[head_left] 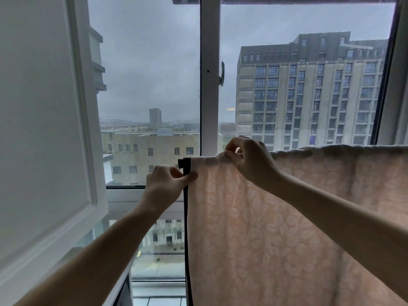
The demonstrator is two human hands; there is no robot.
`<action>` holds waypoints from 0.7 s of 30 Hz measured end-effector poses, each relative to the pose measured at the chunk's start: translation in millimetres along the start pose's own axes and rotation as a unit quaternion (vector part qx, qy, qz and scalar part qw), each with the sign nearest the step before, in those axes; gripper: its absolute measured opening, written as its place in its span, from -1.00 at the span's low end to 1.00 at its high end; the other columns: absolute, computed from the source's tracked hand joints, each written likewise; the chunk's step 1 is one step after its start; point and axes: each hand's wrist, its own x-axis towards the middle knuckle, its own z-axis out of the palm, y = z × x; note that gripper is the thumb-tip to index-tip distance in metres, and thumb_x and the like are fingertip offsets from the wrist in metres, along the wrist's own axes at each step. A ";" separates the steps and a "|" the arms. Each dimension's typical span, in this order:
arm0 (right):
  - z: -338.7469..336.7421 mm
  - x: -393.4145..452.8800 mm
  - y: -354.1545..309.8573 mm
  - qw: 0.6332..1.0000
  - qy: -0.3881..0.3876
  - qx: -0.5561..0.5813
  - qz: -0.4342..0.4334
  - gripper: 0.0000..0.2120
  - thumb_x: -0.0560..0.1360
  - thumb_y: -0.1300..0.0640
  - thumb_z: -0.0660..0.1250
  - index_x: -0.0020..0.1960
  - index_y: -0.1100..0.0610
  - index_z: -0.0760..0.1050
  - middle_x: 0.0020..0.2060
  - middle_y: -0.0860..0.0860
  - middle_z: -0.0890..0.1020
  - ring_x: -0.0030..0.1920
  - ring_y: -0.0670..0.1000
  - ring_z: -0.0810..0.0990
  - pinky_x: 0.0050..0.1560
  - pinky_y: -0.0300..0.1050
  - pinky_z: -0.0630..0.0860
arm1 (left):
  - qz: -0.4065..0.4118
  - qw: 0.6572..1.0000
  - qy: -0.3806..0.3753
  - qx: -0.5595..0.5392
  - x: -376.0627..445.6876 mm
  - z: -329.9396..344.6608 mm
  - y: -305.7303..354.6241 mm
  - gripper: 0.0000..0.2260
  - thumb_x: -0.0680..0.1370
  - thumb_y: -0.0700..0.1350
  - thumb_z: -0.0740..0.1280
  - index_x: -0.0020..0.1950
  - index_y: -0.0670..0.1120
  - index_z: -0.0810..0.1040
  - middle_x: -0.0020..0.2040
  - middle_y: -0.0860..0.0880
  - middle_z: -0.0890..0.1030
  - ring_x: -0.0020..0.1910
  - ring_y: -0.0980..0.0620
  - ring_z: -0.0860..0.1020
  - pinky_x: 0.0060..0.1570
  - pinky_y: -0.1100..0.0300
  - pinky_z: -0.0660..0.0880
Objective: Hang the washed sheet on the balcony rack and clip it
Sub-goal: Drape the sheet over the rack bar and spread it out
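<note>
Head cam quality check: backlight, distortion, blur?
Head view: strongly backlit by grey sky through the window; sheet glows translucent, forearms dim. Wide-angle bends the frame edges. Left hand and right hand slightly soft, pinching the sheet's edge. No glare.

You have one pink leaf-patterned sheet (287, 228) draped over one black rack bar (184, 162), with two hands on it: your left hand (164, 184) and right hand (249, 160). One white window frame post (209, 85) carries one latch handle (222, 74), dividing two glass panes.
</note>
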 end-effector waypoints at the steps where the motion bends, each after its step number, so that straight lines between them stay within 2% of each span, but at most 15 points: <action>1: 0.8 -0.8 -0.3 1.000 0.004 0.000 -0.001 -0.96 0.51 0.16 0.38 -0.06 0.12 0.57 -0.15 -0.03 0.60 -0.18 -0.03 0.58 -0.11 -0.10 0.57 | 0.010 1.000 0.005 -0.015 -0.9 2.1 -0.2 -0.76 0.45 -0.02 0.47 -0.01 -0.17 0.65 -0.14 -0.03 0.68 -0.17 0.06 0.63 -0.10 0.22 0.54; 3: 1.5 -2.4 -0.1 1.000 0.006 0.000 -0.003 -0.96 0.51 0.16 0.37 -0.07 0.13 0.56 -0.14 -0.01 0.61 -0.18 0.00 0.60 -0.12 -0.09 0.57 | 0.027 0.998 0.021 -0.044 -2.5 4.4 1.8 -0.75 0.47 -0.08 0.46 0.08 -0.19 0.65 -0.06 -0.05 0.69 -0.15 0.09 0.63 -0.04 0.22 0.55; 4: 1.1 -3.0 0.4 1.000 0.004 0.001 -0.005 -0.96 0.51 0.16 0.37 -0.06 0.13 0.57 -0.14 0.00 0.62 -0.17 0.00 0.61 -0.11 -0.09 0.58 | 0.038 0.998 0.034 -0.043 -2.9 4.4 3.6 -0.77 0.47 -0.10 0.46 0.06 -0.19 0.66 -0.07 -0.05 0.69 -0.16 0.10 0.63 -0.05 0.22 0.55; 8: -2.5 -0.8 1.4 1.000 -0.004 -0.010 -0.013 -0.96 0.51 0.16 0.37 -0.07 0.13 0.58 -0.14 0.01 0.63 -0.18 -0.03 0.58 -0.11 -0.08 0.58 | 0.091 0.990 0.107 0.001 -1.4 -1.2 9.4 -0.86 0.50 -0.10 0.44 -0.13 -0.17 0.67 -0.29 -0.03 0.65 -0.33 0.08 0.60 -0.26 0.25 0.53; 9: -3.3 2.1 1.0 1.000 -0.004 -0.016 -0.012 -0.96 0.51 0.16 0.37 -0.07 0.13 0.59 -0.14 0.00 0.63 -0.19 -0.04 0.57 -0.12 -0.10 0.56 | 0.099 0.987 0.126 0.004 0.5 -4.3 9.1 -0.86 0.51 -0.10 0.43 -0.15 -0.17 0.66 -0.29 -0.03 0.64 -0.34 0.06 0.60 -0.25 0.23 0.52; 13: -2.1 21.9 -14.2 1.000 0.012 -0.003 -0.021 -0.94 0.52 0.17 0.36 -0.08 0.14 0.59 -0.13 0.01 0.65 -0.19 -0.05 0.56 -0.15 -0.17 0.47 | 0.109 0.974 0.197 -0.004 8.4 -22.6 1.7 -0.89 0.54 -0.13 0.38 -0.12 -0.15 0.62 -0.21 -0.03 0.65 -0.20 -0.05 0.62 0.01 0.02 0.56; 15: 3.8 33.6 -26.3 0.999 0.012 0.001 -0.031 -0.94 0.52 0.17 0.36 -0.07 0.14 0.59 -0.12 0.03 0.66 -0.19 -0.03 0.57 -0.12 -0.16 0.49 | 0.098 0.969 0.225 -0.016 9.6 -34.6 -5.6 -0.89 0.55 -0.13 0.35 -0.07 -0.15 0.63 -0.16 -0.04 0.65 -0.15 -0.08 0.64 0.03 -0.07 0.56; 19: 21.4 49.2 -49.9 0.999 -0.013 0.017 -0.044 -0.91 0.53 0.16 0.34 -0.03 0.15 0.60 -0.07 0.07 0.67 -0.10 0.07 0.62 -0.01 0.03 0.57 | 0.073 0.968 0.240 -0.015 5.4 -59.5 -26.0 -0.89 0.58 -0.11 0.31 -0.08 -0.12 0.59 -0.15 -0.04 0.63 -0.12 -0.11 0.63 -0.01 -0.10 0.58; 21: 29.6 52.8 -62.5 0.998 -0.022 0.023 -0.054 -0.90 0.53 0.16 0.33 -0.02 0.15 0.60 -0.06 0.07 0.66 -0.09 0.07 0.61 0.00 0.07 0.57 | 0.065 0.966 0.249 -0.009 0.2 -72.2 -35.9 -0.86 0.58 -0.11 0.31 -0.11 -0.14 0.58 -0.17 -0.07 0.64 -0.16 -0.12 0.62 -0.06 -0.03 0.57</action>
